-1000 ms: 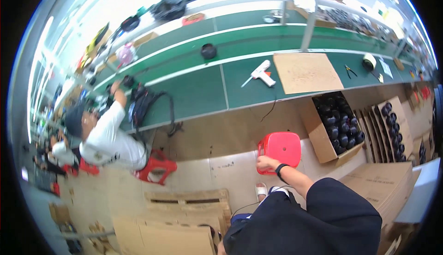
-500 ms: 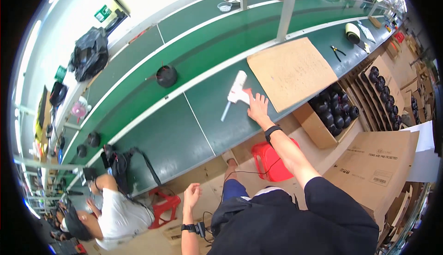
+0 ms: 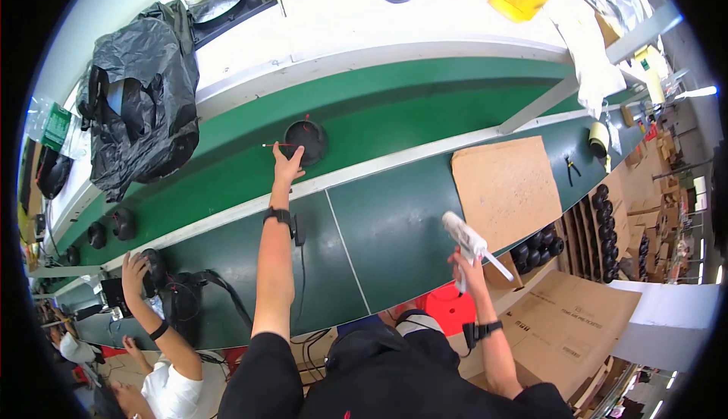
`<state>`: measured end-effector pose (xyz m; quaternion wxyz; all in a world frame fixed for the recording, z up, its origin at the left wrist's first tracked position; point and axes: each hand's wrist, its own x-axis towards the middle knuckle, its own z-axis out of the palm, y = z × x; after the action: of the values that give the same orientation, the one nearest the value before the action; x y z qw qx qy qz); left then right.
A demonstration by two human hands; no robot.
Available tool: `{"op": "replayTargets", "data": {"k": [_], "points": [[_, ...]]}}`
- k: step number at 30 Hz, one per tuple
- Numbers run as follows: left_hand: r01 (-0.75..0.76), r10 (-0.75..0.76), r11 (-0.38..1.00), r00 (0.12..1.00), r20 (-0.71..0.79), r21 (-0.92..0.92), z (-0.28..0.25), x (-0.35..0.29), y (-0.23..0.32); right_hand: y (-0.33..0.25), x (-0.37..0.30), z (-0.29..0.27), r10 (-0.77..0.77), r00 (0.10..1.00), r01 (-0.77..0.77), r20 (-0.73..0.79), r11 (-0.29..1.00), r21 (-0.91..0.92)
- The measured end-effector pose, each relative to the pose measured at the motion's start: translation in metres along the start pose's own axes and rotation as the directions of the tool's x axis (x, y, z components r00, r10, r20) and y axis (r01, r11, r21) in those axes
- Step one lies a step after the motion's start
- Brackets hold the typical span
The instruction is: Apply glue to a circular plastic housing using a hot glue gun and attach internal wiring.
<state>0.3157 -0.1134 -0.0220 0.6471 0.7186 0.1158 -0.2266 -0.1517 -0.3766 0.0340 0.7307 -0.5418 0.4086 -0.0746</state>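
Note:
My left hand (image 3: pixel 288 165) reaches over the green belt to a round black plastic housing (image 3: pixel 309 140) with short red wires. Its thumb overlaps the housing's near edge, while the index finger stays spread beside it near a wire end. In my right hand (image 3: pixel 469 267) is a white glue gun (image 3: pixel 464 237), held by the handle above the bench's near edge. A pale glue stick (image 3: pixel 499 266) pokes out of the gun's back. My right fingers wrap round the grip and are partly hidden.
A cardboard sheet (image 3: pixel 506 184) lies on the dark green bench (image 3: pixel 394 225), with pliers (image 3: pixel 572 169) beyond it. A box of black housings (image 3: pixel 537 251) and a red stool (image 3: pixel 449 309) stand below. A co-worker's arm (image 3: pixel 163 328) reaches in at left. A black bag (image 3: pixel 144 93) hangs from the shelf.
My right hand has taken the glue gun off the bench and brought it right and nearer. My left hand has stretched forward from my side to the black housing. The view has shifted.

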Motion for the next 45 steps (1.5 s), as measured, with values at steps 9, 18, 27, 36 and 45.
{"op": "replayTargets", "data": {"k": [9,18,27,36,45], "points": [[0.031,-0.018,0.998,0.972,0.233,-0.053,-0.022,-0.114,-0.066,-0.015,-0.045,-0.017,0.120,0.993,-0.111,-0.007,0.891,-0.440],[0.233,-0.305,0.933,0.917,0.259,0.274,-0.061,-0.316,-0.159,-0.019,-0.011,0.050,-0.017,0.861,0.243,0.509,0.892,-0.382],[-0.273,0.239,0.927,0.958,0.157,0.258,-0.059,-0.275,-0.105,-0.045,0.002,0.092,-0.079,0.477,0.737,0.876,0.578,-0.350],[-0.533,0.409,0.706,0.844,0.347,0.466,-0.029,-0.204,-0.068,-0.031,-0.011,0.139,-0.006,0.512,0.779,0.859,0.426,-0.461],[-0.374,0.267,0.840,0.916,0.300,0.394,-0.032,-0.218,-0.094,-0.039,-0.029,0.149,0.074,0.543,0.794,0.836,0.277,-0.540]]}}
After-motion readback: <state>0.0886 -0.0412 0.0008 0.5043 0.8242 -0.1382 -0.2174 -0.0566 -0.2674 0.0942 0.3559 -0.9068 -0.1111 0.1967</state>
